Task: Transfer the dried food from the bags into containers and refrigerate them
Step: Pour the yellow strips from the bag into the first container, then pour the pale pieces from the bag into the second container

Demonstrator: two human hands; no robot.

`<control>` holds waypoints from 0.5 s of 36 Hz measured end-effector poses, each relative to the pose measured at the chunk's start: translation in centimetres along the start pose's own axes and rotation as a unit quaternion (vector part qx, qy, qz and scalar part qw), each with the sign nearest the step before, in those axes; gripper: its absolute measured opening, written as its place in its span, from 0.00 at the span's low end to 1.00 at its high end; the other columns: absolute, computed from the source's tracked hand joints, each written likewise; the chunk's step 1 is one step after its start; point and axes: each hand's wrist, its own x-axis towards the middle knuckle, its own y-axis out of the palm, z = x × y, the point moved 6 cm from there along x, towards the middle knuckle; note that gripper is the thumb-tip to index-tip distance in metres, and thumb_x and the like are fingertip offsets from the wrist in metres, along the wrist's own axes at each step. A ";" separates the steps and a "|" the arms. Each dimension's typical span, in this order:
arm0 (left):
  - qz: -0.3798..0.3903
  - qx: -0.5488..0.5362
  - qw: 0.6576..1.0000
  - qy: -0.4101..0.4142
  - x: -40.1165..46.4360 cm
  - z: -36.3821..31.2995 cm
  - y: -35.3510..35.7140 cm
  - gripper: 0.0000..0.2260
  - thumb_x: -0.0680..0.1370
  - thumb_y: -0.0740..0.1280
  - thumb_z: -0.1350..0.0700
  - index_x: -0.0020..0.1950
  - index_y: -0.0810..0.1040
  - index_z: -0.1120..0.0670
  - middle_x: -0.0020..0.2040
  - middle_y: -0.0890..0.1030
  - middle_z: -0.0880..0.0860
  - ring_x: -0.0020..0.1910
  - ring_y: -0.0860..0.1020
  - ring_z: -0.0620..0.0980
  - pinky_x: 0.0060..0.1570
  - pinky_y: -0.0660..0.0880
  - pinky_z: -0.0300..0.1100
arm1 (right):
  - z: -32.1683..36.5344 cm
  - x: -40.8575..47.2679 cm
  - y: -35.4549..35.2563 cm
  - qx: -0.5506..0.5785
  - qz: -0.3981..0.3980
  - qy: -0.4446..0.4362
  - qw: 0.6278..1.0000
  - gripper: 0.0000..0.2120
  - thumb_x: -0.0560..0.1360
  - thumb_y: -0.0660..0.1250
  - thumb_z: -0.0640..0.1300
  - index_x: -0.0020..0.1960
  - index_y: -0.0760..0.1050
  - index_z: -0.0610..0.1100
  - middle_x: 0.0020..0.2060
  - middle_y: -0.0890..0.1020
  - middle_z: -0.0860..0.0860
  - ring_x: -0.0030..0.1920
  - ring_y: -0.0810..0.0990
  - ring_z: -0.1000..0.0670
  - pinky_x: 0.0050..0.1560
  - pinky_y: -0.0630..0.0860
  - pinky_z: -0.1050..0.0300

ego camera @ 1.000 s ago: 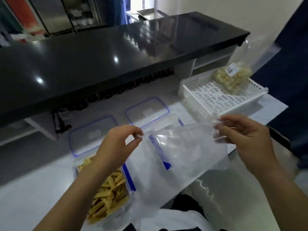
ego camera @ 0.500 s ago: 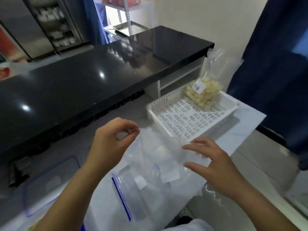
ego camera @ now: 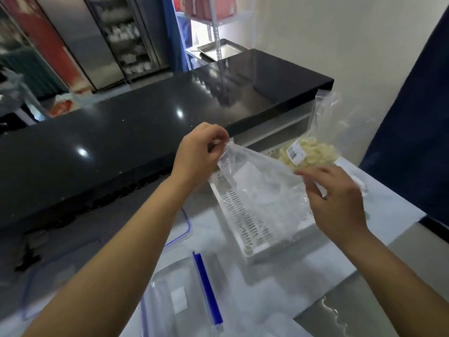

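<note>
With the left hand (ego camera: 198,152) pinched shut on one top corner of the empty clear bag (ego camera: 257,188) over the white slotted tray (ego camera: 245,229), the right hand (ego camera: 337,203), fingers half curled on its other edge, should probably lower it flat, clear of the full bag of pale dried food (ego camera: 308,152) at the tray's far end.

an empty clear plastic bag (ego camera: 260,188) hangs stretched and crumpled above the white slotted tray (ego camera: 245,229). a second clear bag (ego camera: 313,152) of pale dried pieces, labelled, stands upright at the tray's far end. a blue-trimmed container lid (ego camera: 184,300) lies flat nearby.
</note>
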 end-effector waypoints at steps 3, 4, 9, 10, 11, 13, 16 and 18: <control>0.073 0.078 0.992 -0.060 -1.4 3.6 4.0 0.10 0.77 0.67 0.65 0.51 0.85 0.54 0.50 0.79 0.49 0.47 0.80 0.51 0.50 0.77 0.45 | -3.0 -0.1 3.8 -0.042 0.089 0.013 0.995 0.13 0.75 0.69 0.31 0.53 0.85 0.45 0.47 0.85 0.47 0.47 0.81 0.44 0.50 0.75 0.51; 0.128 0.110 0.982 -0.083 -2.6 5.1 5.9 0.12 0.78 0.65 0.64 0.53 0.85 0.52 0.53 0.79 0.50 0.50 0.80 0.53 0.52 0.77 0.47 | -4.2 -0.6 5.7 -0.066 0.160 0.028 0.985 0.14 0.75 0.67 0.33 0.53 0.85 0.47 0.48 0.85 0.48 0.48 0.81 0.44 0.51 0.75 0.50; 0.358 0.240 0.896 -0.106 -8.2 9.2 12.5 0.19 0.81 0.57 0.60 0.64 0.79 0.43 0.64 0.78 0.49 0.67 0.72 0.52 0.72 0.60 0.53 | -8.1 -4.5 11.3 -0.195 0.449 0.071 0.869 0.15 0.82 0.56 0.49 0.56 0.81 0.55 0.53 0.83 0.54 0.57 0.79 0.48 0.69 0.63 0.42; 0.375 0.254 0.886 -0.096 -8.4 9.1 13.0 0.18 0.82 0.56 0.59 0.64 0.79 0.43 0.64 0.78 0.48 0.70 0.69 0.50 0.74 0.53 0.53 | -8.1 -4.8 11.4 -0.198 0.457 0.067 0.864 0.16 0.82 0.54 0.50 0.51 0.81 0.53 0.49 0.83 0.54 0.56 0.78 0.48 0.70 0.59 0.39; 0.391 0.262 0.878 -0.088 -8.5 8.9 13.3 0.18 0.82 0.55 0.56 0.64 0.79 0.44 0.65 0.78 0.47 0.72 0.66 0.50 0.74 0.47 0.54 | -8.2 -5.0 11.4 -0.200 0.460 0.060 0.863 0.17 0.82 0.52 0.51 0.46 0.79 0.51 0.45 0.82 0.54 0.55 0.77 0.49 0.71 0.56 0.37; 0.429 0.277 0.856 -0.083 -8.6 8.6 13.7 0.19 0.83 0.51 0.52 0.62 0.81 0.46 0.67 0.78 0.47 0.76 0.62 0.50 0.75 0.38 0.56 | -8.4 -5.1 11.6 -0.195 0.474 0.060 0.856 0.21 0.82 0.50 0.55 0.36 0.72 0.51 0.42 0.79 0.55 0.56 0.75 0.50 0.72 0.51 0.34; 0.472 0.288 0.830 -0.082 -8.8 8.6 14.2 0.22 0.83 0.47 0.48 0.57 0.81 0.47 0.66 0.79 0.49 0.78 0.60 0.51 0.75 0.33 0.56 | -8.5 -4.5 11.9 -0.164 0.487 0.066 0.855 0.24 0.81 0.48 0.62 0.34 0.72 0.55 0.41 0.80 0.55 0.56 0.75 0.51 0.73 0.49 0.33; 0.480 0.288 0.825 -0.083 -8.7 8.4 14.5 0.23 0.83 0.46 0.48 0.53 0.82 0.47 0.64 0.80 0.49 0.78 0.61 0.51 0.76 0.33 0.55 | -8.6 -4.2 12.1 -0.153 0.489 0.070 0.856 0.25 0.80 0.48 0.65 0.45 0.80 0.56 0.45 0.82 0.55 0.58 0.76 0.51 0.73 0.49 0.34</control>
